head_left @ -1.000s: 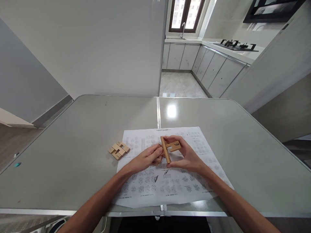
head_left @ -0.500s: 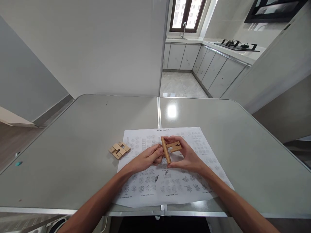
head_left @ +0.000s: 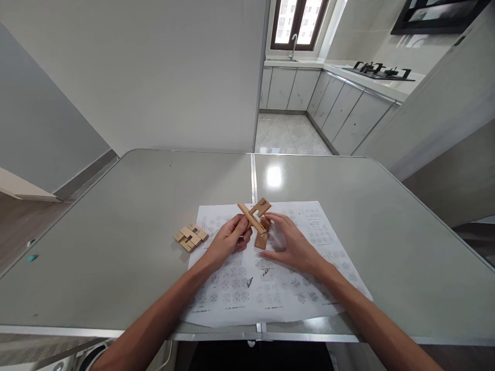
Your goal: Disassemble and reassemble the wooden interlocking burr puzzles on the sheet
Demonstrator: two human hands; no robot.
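Pinched in my left hand [head_left: 229,239] is a bar-shaped wooden puzzle piece [head_left: 251,218], tilted over the paper. A notched wooden puzzle piece [head_left: 262,206] with a dark mark sticks out past it, crossing behind the bar. Below them another wooden piece [head_left: 261,241] shows; whether it is joined to the held ones or rests on the sheet I cannot tell. My right hand [head_left: 296,246] is beside these pieces, thumb and fingers apart, with the fingertips close to their right side. Under both hands lies a white printed sheet [head_left: 309,299] covered with small diagrams.
A flat group of wooden puzzle pieces [head_left: 191,237] sits left of the sheet, overlapping its edge. The grey table [head_left: 116,247] has a metal seam down its middle. A small teal object [head_left: 32,258] is at the far left. Beyond the table is a kitchen counter [head_left: 305,64].
My left hand has turned the wooden pieces, so the marked one points up and right. My right hand has let go, its fingers now apart beside them.
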